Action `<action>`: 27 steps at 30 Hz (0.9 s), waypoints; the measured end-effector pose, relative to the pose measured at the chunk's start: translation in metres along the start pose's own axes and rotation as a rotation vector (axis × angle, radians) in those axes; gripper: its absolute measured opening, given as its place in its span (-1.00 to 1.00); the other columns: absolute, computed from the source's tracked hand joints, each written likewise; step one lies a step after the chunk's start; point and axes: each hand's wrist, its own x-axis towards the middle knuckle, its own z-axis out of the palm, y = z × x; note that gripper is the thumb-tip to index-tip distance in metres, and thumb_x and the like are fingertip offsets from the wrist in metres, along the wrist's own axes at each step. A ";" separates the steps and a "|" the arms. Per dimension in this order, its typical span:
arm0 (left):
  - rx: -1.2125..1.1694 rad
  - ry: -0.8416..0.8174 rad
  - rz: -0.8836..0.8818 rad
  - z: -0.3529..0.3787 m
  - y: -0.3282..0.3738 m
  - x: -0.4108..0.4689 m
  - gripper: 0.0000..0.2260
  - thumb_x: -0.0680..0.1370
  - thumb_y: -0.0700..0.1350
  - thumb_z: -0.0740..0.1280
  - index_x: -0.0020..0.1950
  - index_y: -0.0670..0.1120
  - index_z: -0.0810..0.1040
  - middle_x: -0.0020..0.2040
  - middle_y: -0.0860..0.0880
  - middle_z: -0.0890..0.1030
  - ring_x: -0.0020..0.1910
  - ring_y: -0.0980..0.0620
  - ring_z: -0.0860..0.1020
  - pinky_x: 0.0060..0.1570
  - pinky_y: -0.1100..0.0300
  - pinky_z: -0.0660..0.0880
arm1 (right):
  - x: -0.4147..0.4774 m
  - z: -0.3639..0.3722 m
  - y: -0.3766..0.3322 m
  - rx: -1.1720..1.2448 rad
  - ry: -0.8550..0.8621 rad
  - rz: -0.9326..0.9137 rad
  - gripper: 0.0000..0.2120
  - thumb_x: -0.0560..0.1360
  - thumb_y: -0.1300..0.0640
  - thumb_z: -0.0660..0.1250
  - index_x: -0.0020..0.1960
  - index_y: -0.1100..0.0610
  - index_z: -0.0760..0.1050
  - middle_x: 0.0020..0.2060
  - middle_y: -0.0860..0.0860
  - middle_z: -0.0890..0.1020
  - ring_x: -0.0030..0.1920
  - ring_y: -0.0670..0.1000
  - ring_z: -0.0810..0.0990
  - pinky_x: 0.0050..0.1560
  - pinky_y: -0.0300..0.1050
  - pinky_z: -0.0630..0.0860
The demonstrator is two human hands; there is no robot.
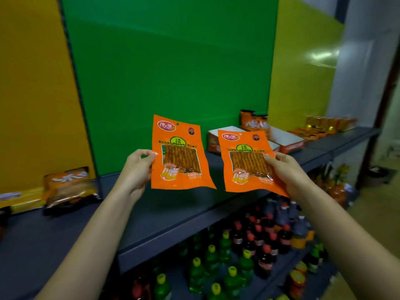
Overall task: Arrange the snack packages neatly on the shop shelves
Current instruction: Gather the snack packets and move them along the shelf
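**Inspector:** Upper shelf (173, 213), left end first.

**Clerk:** A yellow carton (21, 200) lies at the far left, against the back. Just beside it a brown-orange bag (69, 187) leans upright. Its print is too blurred to read.

**Inspector:** The hands?

**Clerk:** The left hand (136, 167) pinches the left edge of the left packet (179, 154), with the thumb on the printed face and the fingers curled behind. The packet is orange, has a clear window showing reddish strips, and hangs upright in the air above the middle of the shelf, face to the camera. The green back panel (168, 72) is behind it.

**Inspector:** And the second one?

**Clerk:** The right packet (249, 163) has the same print and is held upright beside the first, slightly lower. A narrow gap separates the two. The right hand (285, 169) grips its right edge, thumb across the window, fingers behind. Neither packet touches the shelf.

**Inspector:** Further right?

**Clerk:** Two white-and-red display cartons (285, 139) sit toward the back edge. Standing packets (255, 122) are in the rear one. Beyond them, flat packs (324, 126) in orange and yellow cover the right end.

**Inspector:** Below?

**Clerk:** The lower shelf (281, 284) carries bottles (249, 245): green ones with yellow caps to the left, dark ones with red caps to the right.
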 end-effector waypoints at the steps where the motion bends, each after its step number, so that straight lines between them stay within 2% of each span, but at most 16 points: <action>1: -0.016 -0.021 -0.021 0.022 -0.008 -0.001 -0.85 0.61 -0.20 0.16 -0.15 -0.08 0.40 -0.25 -0.10 0.54 -0.36 0.04 0.53 -0.48 0.29 0.54 | 0.005 -0.021 0.003 -0.004 0.017 0.005 -0.81 0.59 0.13 0.19 -0.17 0.11 0.48 -0.29 0.07 0.60 -0.49 -0.11 0.59 -0.31 -0.17 0.51; 4: -0.046 -0.070 -0.058 0.086 -0.031 -0.003 -0.86 0.61 -0.19 0.15 -0.13 -0.09 0.41 -0.23 -0.09 0.56 -0.36 0.06 0.55 -0.45 0.28 0.55 | 0.020 -0.083 0.013 -0.022 0.069 0.027 -0.83 0.59 0.13 0.19 -0.16 0.10 0.46 -0.30 0.07 0.60 -0.52 -0.13 0.59 -0.42 -0.25 0.52; 7: -0.086 -0.114 -0.078 0.148 -0.053 -0.002 -0.85 0.62 -0.20 0.15 -0.14 -0.10 0.43 -0.25 -0.09 0.56 -0.48 0.13 0.58 -0.44 0.25 0.55 | 0.036 -0.143 0.024 -0.043 0.131 0.062 -0.83 0.59 0.10 0.19 -0.15 0.10 0.46 -0.29 0.08 0.61 -0.47 -0.09 0.59 -0.31 -0.13 0.50; 9: -0.095 -0.148 -0.104 0.186 -0.065 0.000 -0.85 0.62 -0.19 0.16 -0.13 -0.10 0.44 -0.23 -0.11 0.58 -0.39 0.07 0.59 -0.33 0.16 0.56 | 0.047 -0.179 0.032 -0.053 0.173 0.082 -0.82 0.59 0.10 0.19 -0.17 0.10 0.45 -0.29 0.09 0.60 -0.49 -0.07 0.59 -0.32 -0.11 0.52; 11: -0.107 -0.181 -0.120 0.223 -0.075 0.003 -0.86 0.61 -0.19 0.17 -0.13 -0.11 0.45 -0.23 -0.11 0.59 -0.34 0.03 0.58 -0.28 0.13 0.55 | 0.056 -0.212 0.039 -0.070 0.209 0.108 -0.82 0.59 0.08 0.19 -0.16 0.09 0.44 -0.32 0.09 0.60 -0.52 -0.06 0.59 -0.45 -0.15 0.55; 12: -0.112 -0.197 -0.124 0.242 -0.080 0.005 -0.86 0.61 -0.19 0.17 -0.13 -0.11 0.45 -0.24 -0.11 0.59 -0.35 0.04 0.58 -0.27 0.13 0.55 | 0.062 -0.228 0.042 -0.075 0.222 0.119 -0.82 0.59 0.07 0.20 -0.16 0.09 0.44 -0.31 0.10 0.60 -0.49 -0.03 0.61 -0.43 -0.11 0.57; 14: -0.124 -0.238 -0.139 0.281 -0.088 0.010 -0.85 0.61 -0.18 0.17 -0.14 -0.12 0.46 -0.25 -0.10 0.60 -0.36 0.05 0.58 -0.23 0.12 0.56 | 0.073 -0.258 0.047 -0.067 0.248 0.132 -0.84 0.59 0.06 0.20 -0.11 0.12 0.44 -0.26 0.14 0.61 -0.42 0.04 0.62 -0.27 0.02 0.59; 15: -0.131 -0.262 -0.148 0.301 -0.091 0.013 -0.85 0.61 -0.18 0.17 -0.13 -0.14 0.46 -0.25 -0.11 0.60 -0.35 0.04 0.58 -0.23 0.12 0.56 | 0.079 -0.273 0.049 -0.064 0.263 0.130 -0.84 0.59 0.07 0.19 -0.08 0.14 0.44 -0.25 0.15 0.62 -0.45 0.03 0.62 -0.28 0.01 0.58; 17: -0.131 -0.312 -0.157 0.343 -0.100 0.020 -0.85 0.61 -0.19 0.16 -0.07 -0.20 0.47 -0.25 -0.11 0.60 -0.36 0.04 0.58 -0.30 0.17 0.57 | 0.092 -0.301 0.054 -0.067 0.298 0.122 -0.85 0.59 0.10 0.19 -0.05 0.17 0.44 -0.31 0.14 0.62 -0.53 -0.02 0.60 -0.46 -0.11 0.55; 20: -0.125 -0.366 -0.159 0.406 -0.115 0.032 -0.85 0.62 -0.18 0.16 0.06 -0.23 0.45 -0.23 -0.11 0.59 -0.35 0.05 0.57 -0.32 0.19 0.54 | 0.116 -0.343 0.062 -0.058 0.349 0.118 -0.85 0.59 0.11 0.19 -0.10 0.17 0.43 -0.53 0.03 0.63 -0.59 -0.05 0.58 -0.60 -0.24 0.47; 24: -0.150 -0.396 -0.176 0.485 -0.135 0.055 -0.88 0.61 -0.18 0.17 -0.02 -0.19 0.46 -0.24 -0.10 0.59 -0.35 0.05 0.57 -0.30 0.17 0.53 | 0.165 -0.394 0.070 -0.079 0.401 0.107 -0.82 0.59 0.12 0.19 -0.16 0.15 0.44 -0.58 -0.01 0.61 -0.61 -0.10 0.56 -0.61 -0.32 0.46; 26: -0.181 -0.385 -0.201 0.522 -0.144 0.069 -0.88 0.61 -0.18 0.16 -0.06 -0.16 0.46 -0.20 -0.13 0.59 -0.33 0.03 0.57 -0.28 0.15 0.52 | 0.195 -0.415 0.071 -0.087 0.406 0.110 -0.83 0.59 0.13 0.19 -0.14 0.17 0.44 -0.50 0.05 0.63 -0.59 -0.08 0.57 -0.55 -0.27 0.50; 27: -0.186 -0.373 -0.213 0.538 -0.148 0.077 -0.89 0.61 -0.18 0.16 -0.04 -0.16 0.46 -0.17 -0.14 0.60 -0.30 0.01 0.57 -0.25 0.13 0.52 | 0.211 -0.424 0.072 -0.096 0.405 0.110 -0.84 0.59 0.13 0.19 -0.09 0.19 0.45 -0.40 0.09 0.63 -0.54 -0.05 0.59 -0.47 -0.21 0.54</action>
